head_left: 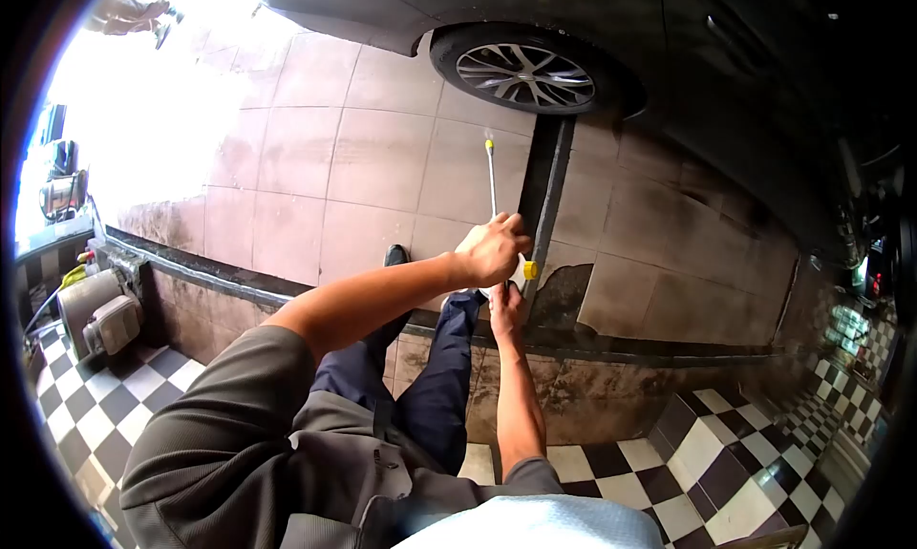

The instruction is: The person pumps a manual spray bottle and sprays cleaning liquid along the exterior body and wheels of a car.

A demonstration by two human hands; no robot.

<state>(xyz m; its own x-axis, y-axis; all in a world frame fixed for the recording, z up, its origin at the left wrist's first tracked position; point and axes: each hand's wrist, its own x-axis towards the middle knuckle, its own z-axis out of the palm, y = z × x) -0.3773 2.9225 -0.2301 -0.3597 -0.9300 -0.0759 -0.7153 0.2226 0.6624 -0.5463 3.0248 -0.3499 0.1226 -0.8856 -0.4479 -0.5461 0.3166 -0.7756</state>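
Observation:
A thin grey spray wand with a yellow nozzle tip reaches forward from my hands, over the tiled floor, toward the car wheel. A faint whitish haze shows just past the tip. My left hand is closed around the near end of the wand. Right below it, my right hand is closed on the lower part of the sprayer. A yellow cap sticks out to the right between the hands, beside a whitish part that they mostly hide. The tip stands apart from the wheel.
The dark car stands ahead. A black strip crosses the tiled floor toward the wheel. A raised edge runs past my legs. Machine-like equipment stands at left. Checkered steps lie at lower right.

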